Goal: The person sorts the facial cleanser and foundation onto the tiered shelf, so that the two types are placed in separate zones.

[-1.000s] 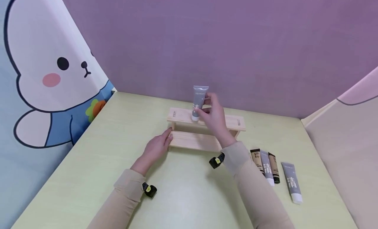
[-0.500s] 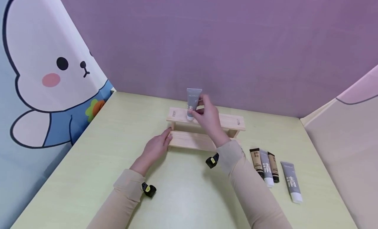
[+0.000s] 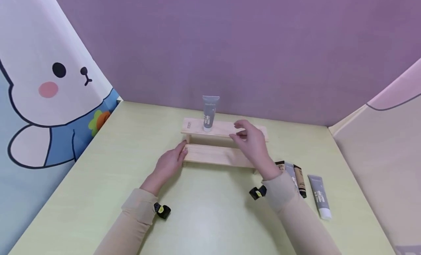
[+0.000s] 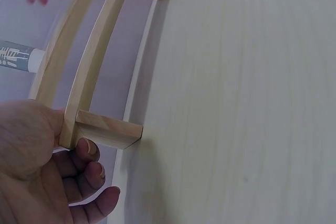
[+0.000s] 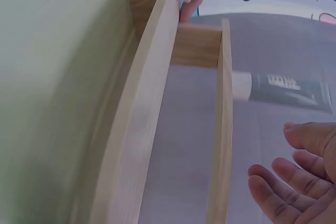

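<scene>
A grey squeeze tube (image 3: pixel 209 114) stands upright on its white cap, left of centre on the upper board of a two-tier wooden rack (image 3: pixel 215 154). My left hand (image 3: pixel 169 163) grips the left end of the lower board. The left wrist view shows that hand (image 4: pixel 37 156) with its fingers curled under the board's end. To the right of the tube, my right hand (image 3: pixel 253 141) hangs over the rack with loosely bent fingers and holds nothing. A gap separates the right hand (image 5: pixel 304 177) from the tube (image 5: pixel 289 90) in the right wrist view.
Right of the rack, several tubes lie on the pale table (image 3: pixel 204 218): a brown one with a black cap (image 3: pixel 300 180), a grey one (image 3: pixel 291 171) and another partly behind the right sleeve. Farther right lies a separate grey tube (image 3: pixel 319 196). A purple backdrop (image 3: pixel 230 46) rises behind.
The right hand has moved the tube left along the upper board, let go of it, and drawn back to the right. The left hand keeps its grip on the rack.
</scene>
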`<action>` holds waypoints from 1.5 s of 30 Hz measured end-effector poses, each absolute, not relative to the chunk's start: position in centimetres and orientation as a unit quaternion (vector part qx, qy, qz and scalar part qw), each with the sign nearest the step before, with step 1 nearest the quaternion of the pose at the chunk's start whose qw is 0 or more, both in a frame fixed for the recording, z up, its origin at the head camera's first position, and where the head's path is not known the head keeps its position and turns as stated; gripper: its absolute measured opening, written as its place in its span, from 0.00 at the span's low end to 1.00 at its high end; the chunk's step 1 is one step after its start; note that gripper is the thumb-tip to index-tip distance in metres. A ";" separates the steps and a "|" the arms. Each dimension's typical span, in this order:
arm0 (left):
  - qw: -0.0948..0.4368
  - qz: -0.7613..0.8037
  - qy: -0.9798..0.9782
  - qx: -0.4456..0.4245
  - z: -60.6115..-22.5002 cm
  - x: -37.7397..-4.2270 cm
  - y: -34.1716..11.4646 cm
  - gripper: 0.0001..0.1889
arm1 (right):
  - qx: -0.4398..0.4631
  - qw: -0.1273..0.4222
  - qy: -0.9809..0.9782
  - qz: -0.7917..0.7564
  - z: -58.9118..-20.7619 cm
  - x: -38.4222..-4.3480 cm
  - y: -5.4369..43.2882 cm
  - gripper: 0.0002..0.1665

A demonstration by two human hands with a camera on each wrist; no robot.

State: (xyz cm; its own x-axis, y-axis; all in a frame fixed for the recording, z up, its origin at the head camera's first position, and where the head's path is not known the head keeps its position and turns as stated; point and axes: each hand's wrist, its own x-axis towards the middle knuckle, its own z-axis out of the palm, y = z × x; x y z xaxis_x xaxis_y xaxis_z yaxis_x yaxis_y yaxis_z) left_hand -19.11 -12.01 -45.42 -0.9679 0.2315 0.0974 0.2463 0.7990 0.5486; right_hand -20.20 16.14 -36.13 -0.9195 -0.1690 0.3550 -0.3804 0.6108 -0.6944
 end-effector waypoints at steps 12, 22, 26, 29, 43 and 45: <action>0.008 -0.290 -0.949 -0.120 -45.5 -18.9 -12.7 0.26 | 0.094 0.146 -0.922 0.347 -37.4 -16.4 23.7 0.20; -0.007 -0.302 -0.946 -0.116 -45.5 -19.0 -12.9 0.27 | 0.033 0.119 -0.951 0.284 -38.7 -13.1 30.5 0.20; -0.008 -0.305 -0.945 -0.119 -45.6 -19.1 -12.9 0.27 | 0.016 0.112 -0.958 0.263 -39.6 -12.1 32.9 0.20; -0.006 -0.311 -0.943 -0.121 -45.8 -19.2 -13.0 0.27 | 0.006 0.104 -0.963 0.249 -40.3 -11.6 34.4 0.21; -0.004 -0.324 -0.938 -0.124 -46.2 -19.2 -13.2 0.27 | -0.046 0.045 -0.979 0.192 -41.9 -9.5 39.1 0.24; -0.005 -0.324 -0.938 -0.123 -46.2 -19.3 -13.2 0.27 | -0.052 0.033 -0.980 0.190 -42.0 -9.3 39.5 0.25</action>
State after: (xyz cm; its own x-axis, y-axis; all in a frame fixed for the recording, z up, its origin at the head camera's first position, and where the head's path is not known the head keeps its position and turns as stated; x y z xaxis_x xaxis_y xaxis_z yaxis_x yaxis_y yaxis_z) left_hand -19.26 -13.18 -46.23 -0.9695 0.2347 0.0702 0.2280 0.7598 0.6089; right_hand -9.27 39.52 -42.01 -0.9924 0.1150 0.0443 0.0902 0.9226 -0.3750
